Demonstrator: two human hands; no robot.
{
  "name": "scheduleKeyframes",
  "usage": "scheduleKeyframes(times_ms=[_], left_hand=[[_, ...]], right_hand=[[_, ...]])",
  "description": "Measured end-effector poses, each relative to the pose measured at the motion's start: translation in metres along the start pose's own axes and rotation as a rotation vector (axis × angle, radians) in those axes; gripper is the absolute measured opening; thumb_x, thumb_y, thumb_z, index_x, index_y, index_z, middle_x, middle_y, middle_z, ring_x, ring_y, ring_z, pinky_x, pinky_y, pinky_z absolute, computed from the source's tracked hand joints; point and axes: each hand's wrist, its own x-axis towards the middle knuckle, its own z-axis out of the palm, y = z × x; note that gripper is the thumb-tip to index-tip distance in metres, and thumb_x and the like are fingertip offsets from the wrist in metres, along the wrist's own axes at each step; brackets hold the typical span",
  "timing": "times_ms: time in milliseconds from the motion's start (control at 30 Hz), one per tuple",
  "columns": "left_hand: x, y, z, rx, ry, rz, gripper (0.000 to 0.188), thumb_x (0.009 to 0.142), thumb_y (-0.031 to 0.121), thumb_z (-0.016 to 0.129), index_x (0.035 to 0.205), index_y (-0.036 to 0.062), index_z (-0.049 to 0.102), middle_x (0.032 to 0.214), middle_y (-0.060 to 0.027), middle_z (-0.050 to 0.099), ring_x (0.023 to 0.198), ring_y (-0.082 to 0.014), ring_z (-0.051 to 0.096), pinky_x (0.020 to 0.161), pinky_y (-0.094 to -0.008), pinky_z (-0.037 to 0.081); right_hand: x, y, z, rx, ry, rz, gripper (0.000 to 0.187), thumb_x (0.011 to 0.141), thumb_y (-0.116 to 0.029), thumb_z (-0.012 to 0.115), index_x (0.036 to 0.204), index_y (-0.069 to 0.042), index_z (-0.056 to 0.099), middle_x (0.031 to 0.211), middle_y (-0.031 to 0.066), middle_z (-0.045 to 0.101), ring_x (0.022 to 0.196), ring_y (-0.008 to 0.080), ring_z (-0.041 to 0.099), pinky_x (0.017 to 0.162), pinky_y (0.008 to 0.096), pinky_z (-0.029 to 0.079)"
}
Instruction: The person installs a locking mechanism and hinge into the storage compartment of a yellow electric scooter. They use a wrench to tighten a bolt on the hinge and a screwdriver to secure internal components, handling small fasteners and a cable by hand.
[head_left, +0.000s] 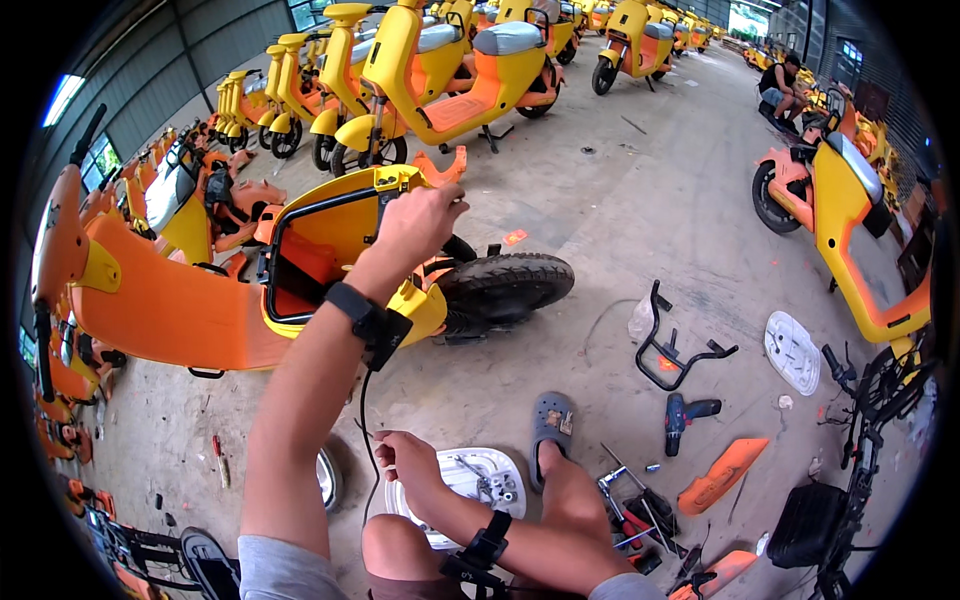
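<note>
A: What's in hand?
B: Left hand (418, 225) clenched on black rim of scooter (330, 270) w/ seat off, 1 rear tyre (505, 285) showing. Right hand (405, 462) loosely curled on white panel (490, 475) on floor; can't tell if it grips anything.
A: Rest?
B: 1 sandal (552, 425), 1 black rack (672, 350), 1 drill (683, 415), 2 orange covers (722, 472), 2nd half cut off.

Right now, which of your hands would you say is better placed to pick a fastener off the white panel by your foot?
Probably the right hand: it rests low at the edge of the white panel, beside the screws there. The left hand is raised, gripping the black rim of the scooter's open compartment.
</note>
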Motion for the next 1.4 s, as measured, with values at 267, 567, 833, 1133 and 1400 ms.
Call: scheduleKeyframes(times_ms=[267,567,833,1133,1400], left_hand=[[-0.004,-0.141,-0.001,-0.122,0.273,-0.251,0.030,0.089,0.024,0.058,0.099,-0.0036,0.061,0.072,-0.0207,0.064,0.068,-0.0348,0.063,0.065,-0.0400,0.049],[-0.133,-0.140,-0.033,-0.143,0.123,-0.315,0.041,0.095,0.028,0.056,0.074,-0.0069,0.053,0.061,-0.0245,0.047,0.055,-0.0397,0.042,0.053,-0.0418,0.037],[-0.190,-0.040,-0.033,-0.357,0.106,-0.039,0.025,0.086,0.010,0.067,0.109,0.0030,0.062,0.070,-0.0144,0.057,0.065,-0.0290,0.061,0.061,-0.0373,0.048],[-0.122,0.000,-0.004,-0.171,-0.109,0.282,0.019,0.084,0.015,0.065,0.100,0.0054,0.067,0.084,-0.0138,0.066,0.076,-0.0343,0.064,0.067,-0.0422,0.051],[-0.005,-0.006,0.004,-0.108,0.063,-0.071,0.028,0.085,0.030,0.066,0.092,0.0026,0.069,0.083,-0.0187,0.068,0.080,-0.0363,0.065,0.071,-0.0440,0.051]], right_hand=[[0.005,-0.006,0.018,0.010,-0.040,0.007,0.023,0.089,-0.014,0.051,0.104,-0.004,0.065,0.081,0.0016,0.060,0.071,0.0089,0.052,0.059,0.0244,0.042],[0.014,0.019,0.029,-0.049,-0.025,0.014,0.018,0.090,-0.016,0.053,0.099,-0.006,0.065,0.079,0.0000,0.061,0.070,0.0084,0.053,0.059,0.0244,0.041],[0.016,0.039,0.029,-0.120,-0.024,0.019,0.018,0.090,-0.016,0.052,0.097,-0.006,0.065,0.077,-0.0001,0.060,0.066,0.0078,0.052,0.056,0.0235,0.040],[0.019,0.036,0.010,-0.149,0.002,-0.017,0.020,0.089,-0.015,0.051,0.097,-0.004,0.066,0.077,0.0009,0.061,0.064,0.0076,0.053,0.053,0.0228,0.040],[0.001,-0.012,-0.004,-0.067,-0.004,-0.025,0.021,0.088,-0.013,0.051,0.101,-0.003,0.065,0.081,0.0028,0.060,0.070,0.0106,0.054,0.060,0.0252,0.042]])
